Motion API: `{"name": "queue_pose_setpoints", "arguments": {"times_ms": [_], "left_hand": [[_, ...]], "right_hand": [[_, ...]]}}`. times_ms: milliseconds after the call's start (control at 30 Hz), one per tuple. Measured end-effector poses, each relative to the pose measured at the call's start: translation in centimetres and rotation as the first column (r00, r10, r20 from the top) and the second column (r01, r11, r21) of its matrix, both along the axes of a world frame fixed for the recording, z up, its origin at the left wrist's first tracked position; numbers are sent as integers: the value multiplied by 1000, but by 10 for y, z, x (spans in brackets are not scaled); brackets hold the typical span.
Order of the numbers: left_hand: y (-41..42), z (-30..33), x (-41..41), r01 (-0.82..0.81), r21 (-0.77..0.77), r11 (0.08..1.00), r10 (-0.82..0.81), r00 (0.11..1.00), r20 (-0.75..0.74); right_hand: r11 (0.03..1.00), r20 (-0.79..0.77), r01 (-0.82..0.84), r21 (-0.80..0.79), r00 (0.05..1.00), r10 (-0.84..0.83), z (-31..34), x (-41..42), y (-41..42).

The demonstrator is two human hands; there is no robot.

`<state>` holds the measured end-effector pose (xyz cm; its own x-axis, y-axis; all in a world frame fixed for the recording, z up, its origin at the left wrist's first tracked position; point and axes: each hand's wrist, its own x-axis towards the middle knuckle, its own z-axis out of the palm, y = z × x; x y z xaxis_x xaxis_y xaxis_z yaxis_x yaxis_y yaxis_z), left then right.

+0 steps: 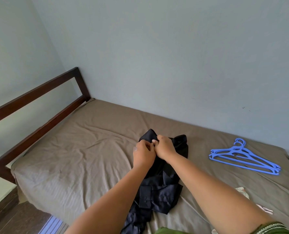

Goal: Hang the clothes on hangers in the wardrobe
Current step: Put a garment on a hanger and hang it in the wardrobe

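Observation:
A dark navy shirt point(159, 191) lies crumpled down the middle of the bed, one cuff with buttons showing near the front. My left hand point(143, 153) and my right hand point(164, 147) are close together at the shirt's far end, both pinching its fabric with curled fingers. A stack of blue plastic hangers point(241, 157) lies on the bed to the right, apart from the shirt. No wardrobe is in view.
The bed has a brown sheet point(76, 159) and a dark wooden headboard frame point(39, 105) on the left. Pale walls stand behind and to the left. Some light patterned cloth point(242, 191) lies on the bed at the right, partly behind my right forearm.

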<state>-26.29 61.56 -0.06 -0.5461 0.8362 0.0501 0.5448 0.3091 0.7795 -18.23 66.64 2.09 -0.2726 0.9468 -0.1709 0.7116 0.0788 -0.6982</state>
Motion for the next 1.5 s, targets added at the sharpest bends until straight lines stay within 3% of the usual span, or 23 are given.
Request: {"name": "queue_pose_setpoints", "arguments": {"times_ms": [167, 300, 533, 900, 1067, 1167, 1300, 1400, 1500], "left_hand": [[3, 2, -7, -15, 38, 999, 9, 989, 147], [4, 0, -17, -51, 25, 998, 41, 948, 316], [3, -4, -20, -77, -11, 997, 77, 982, 175], [0, -8, -21, -48, -40, 998, 55, 983, 176], [-1, -5, -20, -40, -39, 998, 45, 989, 142], [-4, 0, -18, -78, 2, 997, 76, 976, 204], [-9, -3, -28, -20, 34, 999, 7, 935, 355], [-10, -6, -35, 91, 2, 996, -89, 974, 208], [-9, -5, -37, 125, -26, 992, -120, 980, 160]], "right_hand": [[991, 66, -78, 112, 995, 71, 9, -1, 1], [984, 29, -124, 131, 992, 121, 8, 0, 1], [990, -48, -60, 126, 997, 66, 5, -4, 0], [946, 134, -226, 231, 971, 200, 3, -8, -11], [952, 127, -221, 214, 972, 197, 3, -8, -14], [966, 64, -200, 164, 979, 192, 2, -7, -15], [945, 90, -324, 51, 944, 318, 2, 2, -4], [939, 89, -344, 33, 936, 340, 3, 9, 3], [968, 6, -249, 22, 969, 249, 0, 11, 6]]}}
